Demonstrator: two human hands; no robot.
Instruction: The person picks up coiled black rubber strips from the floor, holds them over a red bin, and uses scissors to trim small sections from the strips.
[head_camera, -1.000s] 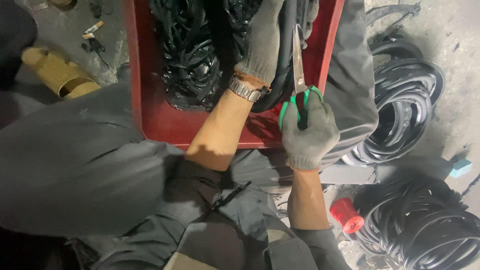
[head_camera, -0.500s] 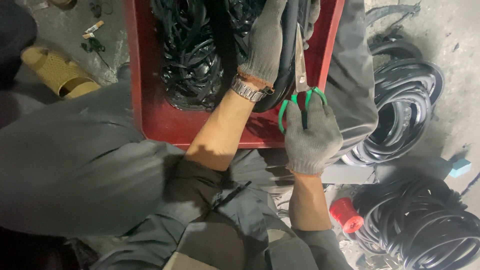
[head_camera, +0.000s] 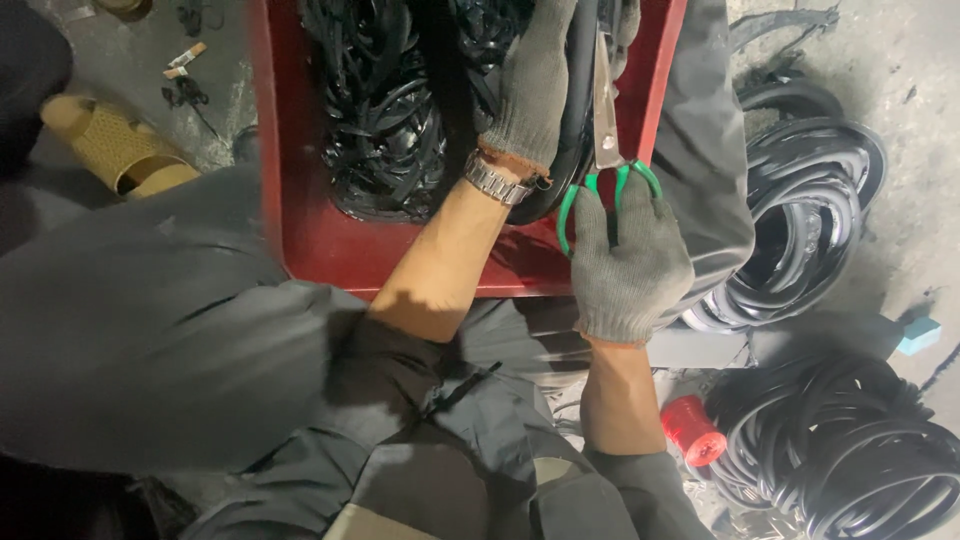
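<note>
In the head view, the right hand, gloved, sits at centre right with its grip closed through the green loops of a pair of scissors, whose blades run straight up the frame. The left hand, gloved and nearer the top, closes its grip on a black rubber strip just left of the blades, lying almost parallel to them over the red tray of rubber cuttings.

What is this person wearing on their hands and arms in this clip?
Both hands wear grey knit work gloves, the left hand and the right hand. The left glove's cuff is frayed with a brownish edge, and a silver metal-link wristwatch sits just below it. Both forearms are bare; dark grey sleeves are pushed up toward the elbows.
</note>
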